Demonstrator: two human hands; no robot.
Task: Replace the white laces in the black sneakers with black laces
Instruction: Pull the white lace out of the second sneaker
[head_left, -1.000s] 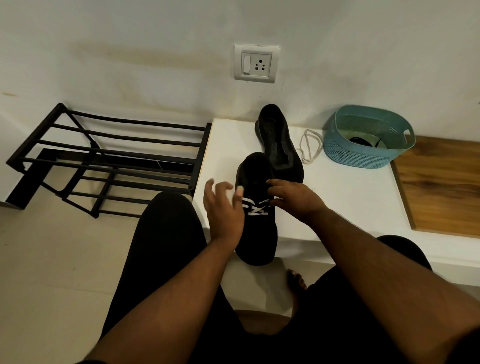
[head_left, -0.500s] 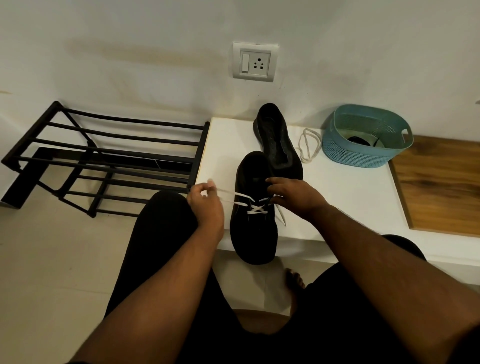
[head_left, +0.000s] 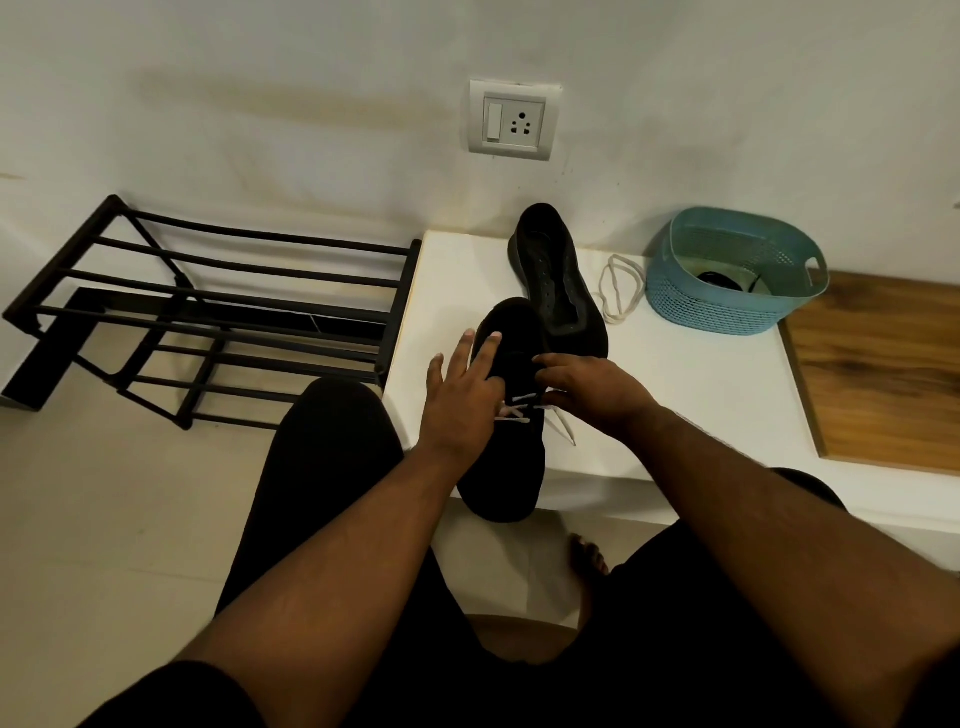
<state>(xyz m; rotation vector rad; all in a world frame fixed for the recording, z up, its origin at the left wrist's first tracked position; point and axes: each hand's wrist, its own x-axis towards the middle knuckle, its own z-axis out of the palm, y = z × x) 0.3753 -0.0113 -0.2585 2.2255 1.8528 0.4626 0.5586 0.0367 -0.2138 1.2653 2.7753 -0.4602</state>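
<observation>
A black sneaker lies on the front edge of the white table, its toe hanging over towards me. A white lace still crosses its lower eyelets, and one loose end trails to the right. My left hand lies over the sneaker's left side, fingers stretched out straight above the laces. My right hand grips the sneaker's upper just right of the lacing with curled fingers and thumb. The second black sneaker lies behind, unlaced. A black lace sits inside the teal basket.
A loose white lace lies between the far sneaker and the basket. A wooden board covers the table's right part. A black metal shoe rack stands on the floor at left. A wall socket is above. My knees are below the table edge.
Half a second ago my left hand pinched a lace end and drew it out to the left. It has since let go and returned over the sneaker with fingers straight. My right hand stayed put.
</observation>
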